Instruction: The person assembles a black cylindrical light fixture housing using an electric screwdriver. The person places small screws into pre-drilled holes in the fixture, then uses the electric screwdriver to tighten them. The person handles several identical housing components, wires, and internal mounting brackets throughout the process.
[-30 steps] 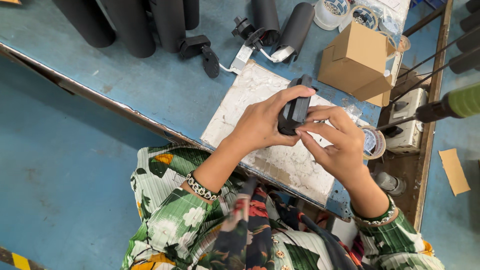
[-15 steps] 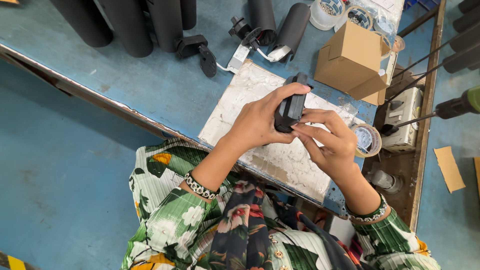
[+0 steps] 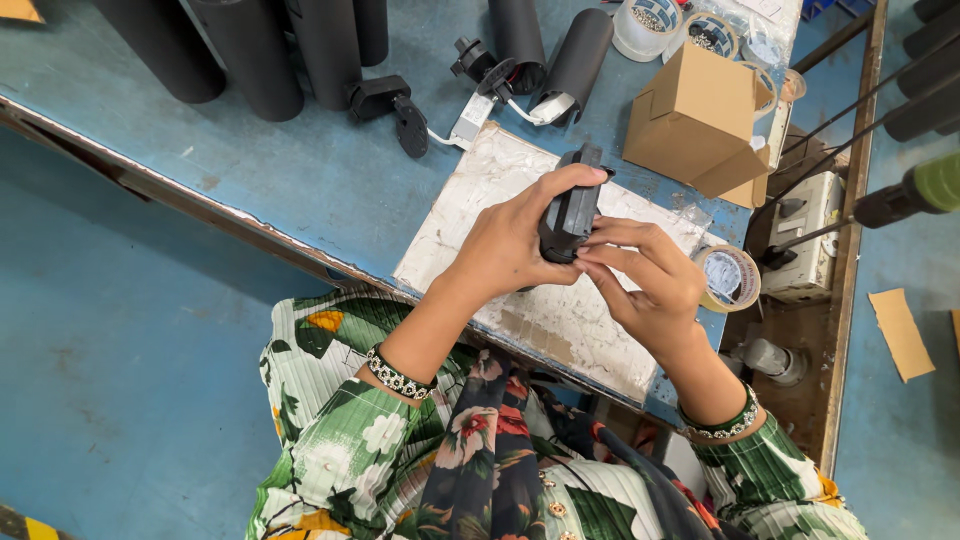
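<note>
Now black part (image 3: 570,212) lower, both hands (image 3: 512,243) gripping.

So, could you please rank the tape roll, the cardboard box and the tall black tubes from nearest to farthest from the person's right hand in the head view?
1. Tape roll, just right of the right hand.
2. Cardboard box, up the table past that hand.
3. Tall black tubes, far across at the table's left end.

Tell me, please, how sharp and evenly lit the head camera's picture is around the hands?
Head view: the left hand, right hand and black part are sharp, evenly lit, with soft shadows; mild glare on the tape roll; table edges bend slightly.
</note>
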